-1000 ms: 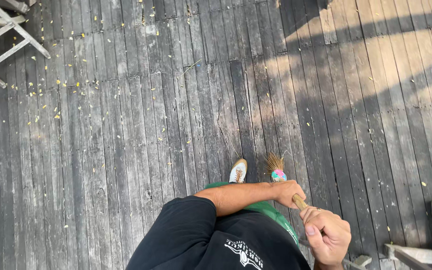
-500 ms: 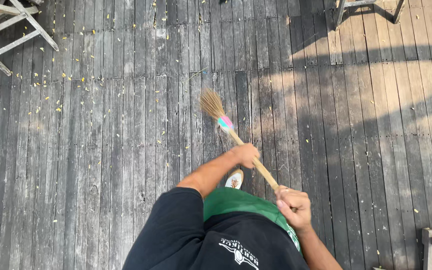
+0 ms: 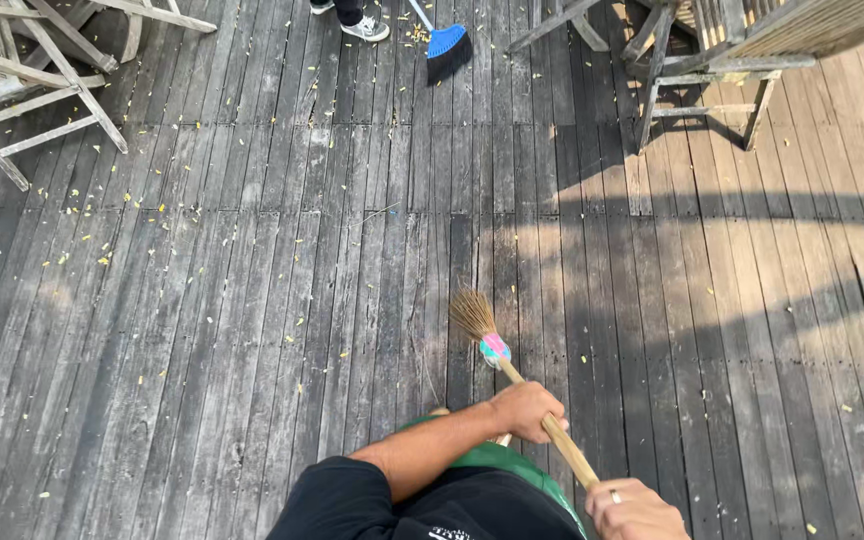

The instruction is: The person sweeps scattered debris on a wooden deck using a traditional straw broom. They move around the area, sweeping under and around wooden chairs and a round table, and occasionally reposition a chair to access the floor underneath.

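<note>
From the head camera, the left hand [image 3: 524, 410] was wrapped around the middle of the broom [image 3: 512, 375] handle, and the right hand [image 3: 637, 510], a ring on one finger, clenched its upper end. Sweeping well here probably meant short, low strokes with the bristles pressed to the deck [image 3: 252, 300], following the boards. The broom had a pale wooden stick, a pink and turquoise binding and a fan of straw bristles, whose tips met the planks just ahead of the person.

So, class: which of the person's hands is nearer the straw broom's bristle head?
Left. The left hand grips the wooden handle nearer the bristle head; the right hand holds the handle's end.
</note>
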